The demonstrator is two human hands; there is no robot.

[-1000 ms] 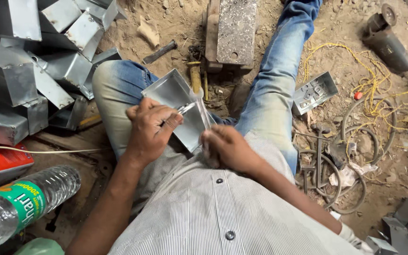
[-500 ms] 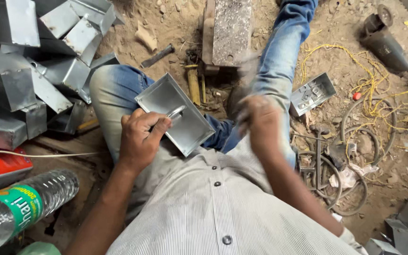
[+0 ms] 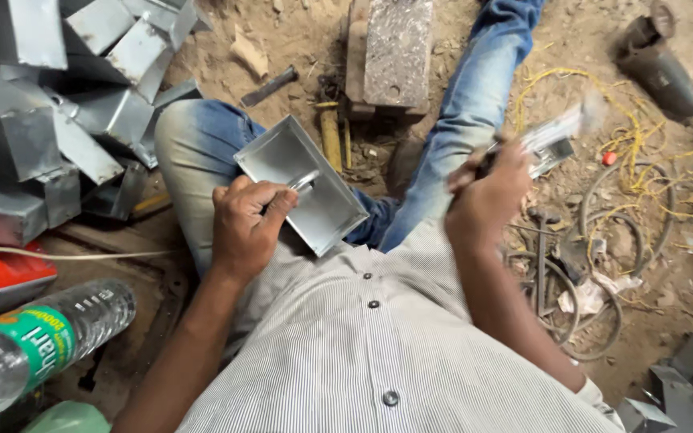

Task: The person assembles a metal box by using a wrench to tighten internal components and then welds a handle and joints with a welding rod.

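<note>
At the far left, a pile of folded sheet-metal boxes (image 3: 34,128) is lying on the dirt floor (image 3: 298,40), with a red object (image 3: 2,277) just below it and a clear plastic water bottle with a green label (image 3: 38,345) lying on its side near the bottom corner.

The left hand (image 3: 249,228) is curling closed around the near edge of a shallow rectangular metal tray (image 3: 298,180), fingers over the rim and pressing a small metal piece (image 3: 305,181) against the tray's inner face. The tray is resting tilted over the person's left thigh, above the striped shirt.

Beyond the tray, a stone block (image 3: 395,52) is sitting on the floor between the legs, with a dark chisel-like tool (image 3: 270,86) to its left.

The right hand (image 3: 487,196) is raised over the right leg, closing around a dark handle; the thing above it is blurring with motion, so I cannot tell what it is.

To the right, yellow wire (image 3: 603,120) and grey coiled cable (image 3: 595,265) are sprawling on the dirt, and a dark power tool (image 3: 663,60) is lying at the upper right.
</note>
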